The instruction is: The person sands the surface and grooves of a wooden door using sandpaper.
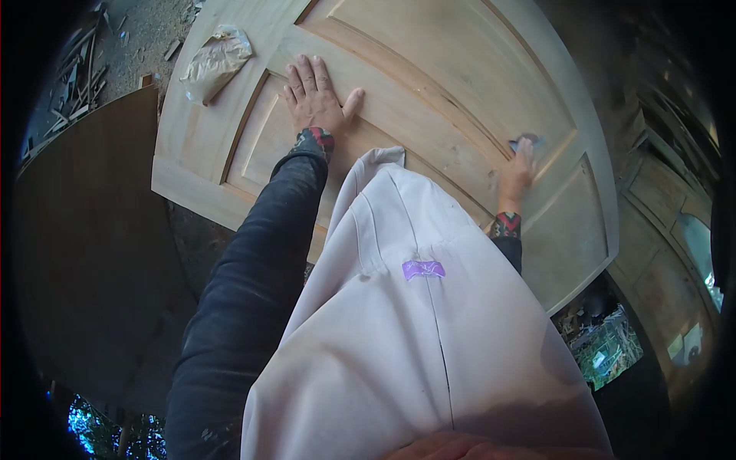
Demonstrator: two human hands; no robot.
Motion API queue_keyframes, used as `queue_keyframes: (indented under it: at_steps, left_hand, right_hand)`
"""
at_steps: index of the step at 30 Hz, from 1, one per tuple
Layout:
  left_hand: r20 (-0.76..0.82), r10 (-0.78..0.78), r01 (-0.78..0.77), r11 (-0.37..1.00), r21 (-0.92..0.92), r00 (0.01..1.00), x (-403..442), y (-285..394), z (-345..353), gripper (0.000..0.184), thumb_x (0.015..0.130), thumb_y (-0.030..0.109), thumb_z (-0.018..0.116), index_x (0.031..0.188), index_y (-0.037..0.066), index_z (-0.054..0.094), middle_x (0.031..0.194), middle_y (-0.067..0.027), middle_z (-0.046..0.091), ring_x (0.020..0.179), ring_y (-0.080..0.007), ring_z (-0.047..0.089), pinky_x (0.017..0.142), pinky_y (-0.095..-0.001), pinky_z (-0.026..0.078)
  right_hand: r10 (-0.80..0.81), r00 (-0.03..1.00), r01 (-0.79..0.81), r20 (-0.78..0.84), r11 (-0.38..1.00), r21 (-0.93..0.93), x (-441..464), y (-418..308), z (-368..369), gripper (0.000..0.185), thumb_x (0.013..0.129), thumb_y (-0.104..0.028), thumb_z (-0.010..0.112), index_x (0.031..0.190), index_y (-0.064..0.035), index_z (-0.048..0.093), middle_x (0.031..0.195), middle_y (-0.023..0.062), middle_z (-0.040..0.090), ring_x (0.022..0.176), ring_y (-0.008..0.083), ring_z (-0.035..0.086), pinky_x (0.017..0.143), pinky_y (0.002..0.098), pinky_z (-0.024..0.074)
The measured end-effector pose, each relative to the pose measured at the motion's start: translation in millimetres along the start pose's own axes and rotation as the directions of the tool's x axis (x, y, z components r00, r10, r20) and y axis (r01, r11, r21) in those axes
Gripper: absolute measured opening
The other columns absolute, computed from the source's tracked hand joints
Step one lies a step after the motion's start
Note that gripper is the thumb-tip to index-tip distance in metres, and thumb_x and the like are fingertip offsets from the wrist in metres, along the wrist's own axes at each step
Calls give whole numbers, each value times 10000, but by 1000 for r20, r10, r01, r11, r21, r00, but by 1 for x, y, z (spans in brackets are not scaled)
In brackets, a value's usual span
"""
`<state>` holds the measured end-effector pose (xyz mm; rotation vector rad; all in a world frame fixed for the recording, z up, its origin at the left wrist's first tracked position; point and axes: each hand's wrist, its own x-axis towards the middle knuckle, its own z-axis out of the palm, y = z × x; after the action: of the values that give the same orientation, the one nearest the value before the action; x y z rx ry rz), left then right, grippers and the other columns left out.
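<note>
A pale wooden panelled door [441, 65] lies flat before me. My left hand [317, 103] rests on it palm down, fingers spread, holding nothing. Farther right, my right hand [518, 175] presses a small dark bluish piece [515, 144] against the moulding between two panels. Its fingers are closed on the piece, which is blurred and partly covered, so its kind is unclear. A crumpled clear plastic bag [217, 65] with light brown contents sits on the door, left of my left hand.
A pale garment with a purple label [424, 270] fills the lower middle, hiding the door's near edge. A dark board [84, 230] stands at left. Wood scraps [80, 65] lie on the ground at upper left. Another panelled wooden piece [655, 207] is at right.
</note>
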<state>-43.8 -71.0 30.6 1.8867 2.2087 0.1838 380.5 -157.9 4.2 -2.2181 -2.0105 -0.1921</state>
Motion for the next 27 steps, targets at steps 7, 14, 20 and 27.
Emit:
queue_keyframes:
  at_steps: [7, 14, 20, 27]
  left_hand:
    - [-13, 23, -24, 1000, -17, 1000, -4, 0, 1, 989, 810, 666, 528, 1491, 28, 201, 1554, -219, 132, 1437, -408, 95, 1139, -529, 137]
    - [-1, 23, -23, 999, -33, 1000, -3, -1, 3, 984, 816, 664, 516, 1493, 27, 192, 1556, -221, 117, 1438, -411, 87, 1136, -539, 139]
    - [21, 21, -20, 998, -60, 1000, -3, 1, -3, 990, 817, 663, 517, 1496, 28, 176, 1559, -222, 99, 1441, -410, 65, 1140, -537, 123]
    - [66, 5, 1, 996, -89, 998, -3, 1, -5, 1000, 817, 652, 533, 1496, 20, 160, 1563, -217, 74, 1443, -409, 45, 1142, -537, 115]
  right_hand:
    - [-89, 996, 85, 15, 981, 172, 63, -161, -4, 416, 842, -77, 481, 1251, -62, 556, 1349, 127, 515, 1308, 300, 425, 988, 508, 355]
    - [37, 999, -46, 34, 938, 342, 160, -242, -55, 292, 856, -111, 472, 1077, -86, 662, 1063, 162, 662, 911, 347, 649, 765, 450, 513]
    - [46, 980, -73, 192, 988, 137, 161, -216, -47, 228, 819, -131, 540, 988, -105, 690, 956, 134, 685, 839, 314, 656, 734, 421, 515]
    - [-111, 992, 119, -53, 973, 197, 167, -210, -25, 182, 760, -161, 601, 901, -134, 713, 897, 74, 683, 841, 276, 633, 778, 394, 494]
